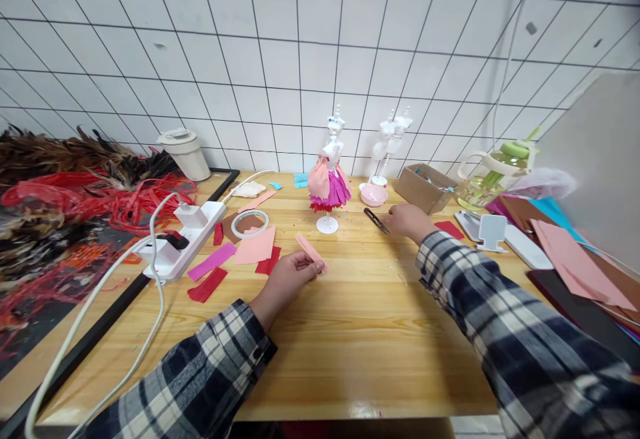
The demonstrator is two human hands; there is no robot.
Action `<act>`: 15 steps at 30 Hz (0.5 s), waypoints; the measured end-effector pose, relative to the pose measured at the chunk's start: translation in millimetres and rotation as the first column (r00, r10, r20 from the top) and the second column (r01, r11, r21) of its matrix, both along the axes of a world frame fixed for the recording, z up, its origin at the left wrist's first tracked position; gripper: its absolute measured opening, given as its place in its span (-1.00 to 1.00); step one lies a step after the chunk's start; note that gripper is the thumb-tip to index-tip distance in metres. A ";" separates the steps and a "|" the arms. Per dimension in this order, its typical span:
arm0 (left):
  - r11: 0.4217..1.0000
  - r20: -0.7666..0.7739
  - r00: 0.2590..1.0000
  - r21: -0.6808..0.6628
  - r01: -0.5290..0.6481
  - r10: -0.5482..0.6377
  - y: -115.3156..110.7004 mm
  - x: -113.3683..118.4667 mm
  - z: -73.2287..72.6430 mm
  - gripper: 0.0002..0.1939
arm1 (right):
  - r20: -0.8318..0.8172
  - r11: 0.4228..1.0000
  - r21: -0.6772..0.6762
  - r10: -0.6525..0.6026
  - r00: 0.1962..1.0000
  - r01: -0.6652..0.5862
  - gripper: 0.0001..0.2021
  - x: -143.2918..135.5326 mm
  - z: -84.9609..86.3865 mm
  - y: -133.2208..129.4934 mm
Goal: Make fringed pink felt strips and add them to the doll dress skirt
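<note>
My left hand point(294, 271) pinches a narrow folded strip of peach crepe paper point(311, 250) just above the table. To the right, my right hand point(407, 220) has its fingers closed at the near end of dark thread snips point(375, 219), low over the tabletop. Between and behind my hands stands a small white dress form point(332, 149) on a round base. It wears a magenta fringed paper skirt point(334, 189) with peach paper over it and red edging below. Left of my left hand lie peach paper squares point(255, 245) under a roll of white tape point(250, 223).
Red strips point(207, 284) and a magenta strip point(212, 261) lie near a white power strip point(186, 242) with looping cables. A pink bowl point(373, 194), cardboard box point(424, 187) and jug point(493, 175) stand at the back. Coloured sheets point(575, 252) are stacked at right.
</note>
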State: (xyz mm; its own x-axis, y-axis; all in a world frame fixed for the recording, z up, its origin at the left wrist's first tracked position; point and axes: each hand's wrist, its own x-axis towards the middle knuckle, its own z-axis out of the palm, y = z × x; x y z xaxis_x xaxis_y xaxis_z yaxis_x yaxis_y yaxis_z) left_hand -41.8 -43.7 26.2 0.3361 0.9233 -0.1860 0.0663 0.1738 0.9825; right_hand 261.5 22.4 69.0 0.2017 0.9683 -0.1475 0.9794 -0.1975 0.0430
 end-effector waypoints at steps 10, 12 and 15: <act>1.000 0.015 1.000 0.021 -0.021 0.020 0.6 -4.4 2.8 -0.77 | 0.046 0.979 -0.131 0.162 0.986 -0.155 -0.68 3.2 -14.9 13.2; 1.000 0.021 1.000 0.006 -0.017 0.017 1.3 -4.3 2.2 -0.75 | 0.074 0.976 -0.118 0.195 0.978 -0.185 -0.72 1.8 -5.3 3.8; 0.999 0.044 0.999 -0.036 -0.016 0.017 1.3 -4.0 1.9 -0.72 | 0.122 0.976 0.006 0.217 0.968 -0.219 -0.70 -6.7 12.0 -19.5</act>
State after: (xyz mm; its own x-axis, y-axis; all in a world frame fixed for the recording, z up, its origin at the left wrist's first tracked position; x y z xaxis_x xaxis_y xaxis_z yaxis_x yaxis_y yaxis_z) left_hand -45.8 -42.3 28.1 0.3295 0.9219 -0.2040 0.0199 0.2092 0.9777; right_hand 254.8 2.9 80.9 0.0004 0.9933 -0.1157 0.9868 0.0184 0.1612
